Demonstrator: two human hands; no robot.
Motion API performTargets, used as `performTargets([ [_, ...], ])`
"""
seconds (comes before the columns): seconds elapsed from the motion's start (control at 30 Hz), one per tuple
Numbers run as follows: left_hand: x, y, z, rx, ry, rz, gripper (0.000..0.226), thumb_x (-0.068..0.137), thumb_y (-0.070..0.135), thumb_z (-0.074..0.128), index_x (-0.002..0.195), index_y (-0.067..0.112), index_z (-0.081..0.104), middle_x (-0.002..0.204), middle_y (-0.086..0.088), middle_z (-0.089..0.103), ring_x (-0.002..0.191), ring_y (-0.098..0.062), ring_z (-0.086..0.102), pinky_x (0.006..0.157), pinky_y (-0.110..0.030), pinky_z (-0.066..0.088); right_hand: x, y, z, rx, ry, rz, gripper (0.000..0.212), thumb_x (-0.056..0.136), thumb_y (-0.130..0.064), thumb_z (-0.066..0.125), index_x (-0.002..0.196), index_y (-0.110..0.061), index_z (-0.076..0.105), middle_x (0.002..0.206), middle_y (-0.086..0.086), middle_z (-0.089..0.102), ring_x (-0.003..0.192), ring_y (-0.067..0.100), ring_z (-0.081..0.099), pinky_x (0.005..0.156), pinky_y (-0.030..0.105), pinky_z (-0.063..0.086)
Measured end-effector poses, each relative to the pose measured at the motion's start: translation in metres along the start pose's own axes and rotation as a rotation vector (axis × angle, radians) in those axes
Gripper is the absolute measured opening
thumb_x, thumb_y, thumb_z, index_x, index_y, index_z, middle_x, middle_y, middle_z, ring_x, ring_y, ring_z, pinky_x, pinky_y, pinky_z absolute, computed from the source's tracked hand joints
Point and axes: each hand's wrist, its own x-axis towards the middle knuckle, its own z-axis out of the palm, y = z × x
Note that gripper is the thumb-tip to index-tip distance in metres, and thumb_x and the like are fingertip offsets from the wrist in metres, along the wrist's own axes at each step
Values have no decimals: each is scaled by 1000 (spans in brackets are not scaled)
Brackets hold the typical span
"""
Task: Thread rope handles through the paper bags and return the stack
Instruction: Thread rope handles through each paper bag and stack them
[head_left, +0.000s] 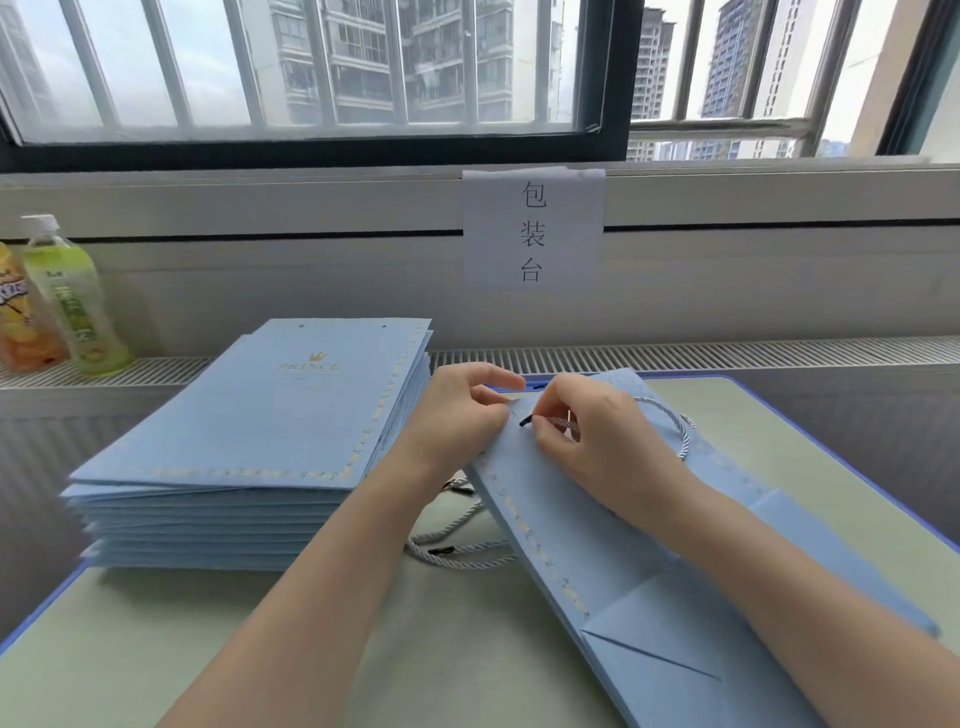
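Note:
A flat light-blue paper bag (623, 561) lies slanted on the table in front of me, its folded bottom nearest me. My right hand (587, 431) pinches the dark tip of a white twisted rope handle (680, 431) at the bag's top edge. The rope loops out to the right of that hand. My left hand (462, 410) holds the top edge of the bag beside it. A stack of flat blue bags (260, 441) with a gold crown print sits to the left. Several loose rope handles (457, 545) lie between the stack and the bag.
The pale green table (156, 649) has a blue rim. Two drink bottles (72, 301) stand on the radiator ledge at far left. A paper sign (532, 228) hangs on the wall under the window. The table's right edge runs close beside the bag.

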Motion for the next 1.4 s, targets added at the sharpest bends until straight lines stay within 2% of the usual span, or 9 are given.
performTargets([
  [0.2,-1,2,0,-4,51,85,37,84,-9,45,86,19,70,84,-12,70,70,-13,55,70,-25,43,1,-1,4,2,14,11,18,83,-12,58,72,-18,45,68,-13,45,64,3,42,58,28,34],
  [0.3,-2,4,-2,-59,80,105,40,84,-10,43,80,18,71,71,1,67,62,-4,56,62,-15,44,4,-1,-2,123,5,67,20,82,-10,62,72,-23,51,73,-11,50,66,-2,46,59,16,34],
  [0.47,-5,6,-1,-133,87,154,34,88,-9,43,83,11,70,73,-4,69,65,-9,60,61,-18,48,5,3,-8,249,-39,43,29,84,-10,66,103,-29,56,101,-13,45,60,3,45,67,9,37],
  [0.53,-5,8,-1,-144,86,164,34,87,-9,43,77,12,68,72,-4,67,66,-12,59,60,-19,47,7,5,-10,207,-48,29,31,85,-9,66,112,-23,58,99,-16,45,64,1,47,69,8,37],
  [0.67,-2,7,4,-115,76,131,20,77,-2,43,65,11,53,73,-7,59,72,-18,52,59,-24,40,9,5,-13,104,-30,20,25,81,-7,69,105,-12,63,80,-18,38,73,-16,44,67,5,33],
  [0.77,-3,4,10,47,35,151,13,63,16,38,65,17,51,70,-5,52,65,-14,42,58,-26,32,6,5,-6,61,-8,-14,24,81,-6,68,104,-10,61,83,-17,38,77,-18,43,67,2,32],
  [0.93,-1,2,10,93,14,157,12,61,20,37,65,18,48,63,4,42,61,-13,35,59,-29,27,5,3,-4,80,25,-21,26,81,-5,68,105,-10,60,82,-17,38,78,-17,43,69,4,33],
  [1.1,1,-1,7,108,56,233,14,67,20,38,68,24,51,44,13,42,53,-14,31,56,-29,26,4,-3,-9,110,48,-47,24,82,-6,68,104,-11,60,77,-18,36,74,-12,45,69,5,34],
  [1.4,4,-8,6,264,125,392,16,93,8,51,79,15,55,63,10,51,59,-2,45,56,-13,33,4,11,-3,60,33,-106,14,87,-13,64,100,-12,60,100,-4,45,73,3,49,70,8,39],
])
